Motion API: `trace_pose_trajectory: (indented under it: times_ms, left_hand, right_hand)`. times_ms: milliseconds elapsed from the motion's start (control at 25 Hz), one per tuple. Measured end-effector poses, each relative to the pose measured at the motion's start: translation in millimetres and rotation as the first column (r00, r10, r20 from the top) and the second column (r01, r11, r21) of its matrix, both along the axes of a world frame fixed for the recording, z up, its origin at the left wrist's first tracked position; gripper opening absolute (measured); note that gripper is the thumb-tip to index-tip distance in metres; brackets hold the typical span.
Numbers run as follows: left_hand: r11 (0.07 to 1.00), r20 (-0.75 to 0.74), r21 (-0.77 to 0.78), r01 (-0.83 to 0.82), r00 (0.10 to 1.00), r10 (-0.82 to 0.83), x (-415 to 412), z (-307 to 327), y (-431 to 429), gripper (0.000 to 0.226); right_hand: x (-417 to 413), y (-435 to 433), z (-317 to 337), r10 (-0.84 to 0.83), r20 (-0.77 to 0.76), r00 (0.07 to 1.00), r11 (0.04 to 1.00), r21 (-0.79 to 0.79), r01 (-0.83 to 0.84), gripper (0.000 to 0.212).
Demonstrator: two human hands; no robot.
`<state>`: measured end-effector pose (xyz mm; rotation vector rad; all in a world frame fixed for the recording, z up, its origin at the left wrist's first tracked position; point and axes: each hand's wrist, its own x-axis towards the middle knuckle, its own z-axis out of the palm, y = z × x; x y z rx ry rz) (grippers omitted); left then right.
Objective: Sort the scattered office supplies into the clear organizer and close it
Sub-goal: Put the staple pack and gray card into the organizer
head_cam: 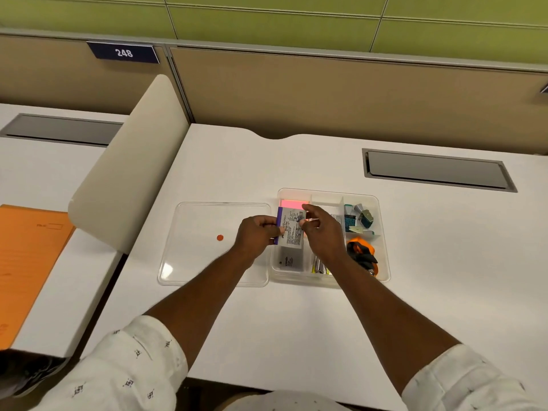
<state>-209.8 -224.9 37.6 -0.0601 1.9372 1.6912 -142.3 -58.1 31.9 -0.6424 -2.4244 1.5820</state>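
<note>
— Packet (292, 229), the small printed one with purple down one edge: who has it?

— Both hands. The left hand (257, 232) has its grip clamped on the purple edge, fingers curled round it. The right hand (321, 229) pinches the opposite top corner between thumb and fingertips.

— And where is it held?

— Over the left side of the clear organizer (384, 247), partly covering the pink sticky notes (292, 203) in the back-left compartment. I cannot tell whether it touches anything below. The print is too blurred to read.

— Is the organizer open?

— Yes. Its lid (204, 265) lies flat on the white surface (267, 321) just beside the organizer's left wall, with an orange dot (219, 237) on it. The left forearm crosses the lid's near corner.

— What sits in the compartments?

— Orange-handled scissors (363, 256) at front right. At back right are small teal and metal pieces (366, 218), too small to name. A white card (289, 261) lies at front left, and something silver and yellow (320, 266) in the front middle, half hidden by the right wrist.

— Anything off to the side?

— An orange envelope (26, 262) on the neighbouring surface, beyond a pale divider panel (130, 161).
</note>
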Motion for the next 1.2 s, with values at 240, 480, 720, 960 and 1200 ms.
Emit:
trace_pose_trajectory:
  times_ms: [240,480,720,960,1200]
  left_hand:
    - [0.959,-0.229,-0.279,0.043,0.967,-0.110,7,-12,1,0.029]
    - [0.795,-0.422,-0.590,0.139,0.786,-0.451,17,-31,-5,0.073]
    - [0.634,-0.330,-0.745,0.208,0.712,-0.620,21,-42,-4,0.092]
    - [0.604,-0.302,-0.769,0.211,0.712,-0.634,21,-48,-5,0.093]
    - [0.555,-0.307,-0.818,0.150,0.703,-0.642,25,-43,-17,0.090]
  right_hand:
    - [4,12,-8,0.068,0.029,0.997,0.998,0.014,-0.068,0.028]
    - [13,10,-18,0.116,0.190,0.975,0.969,0.194,-0.152,0.019]
    - [18,7,-28,0.123,0.213,0.969,0.863,0.459,-0.210,0.017]
    - [19,6,-34,0.173,0.177,0.969,0.807,0.538,-0.243,0.036]
    - [20,-11,-34,0.243,0.194,0.950,0.760,0.570,-0.311,0.068]
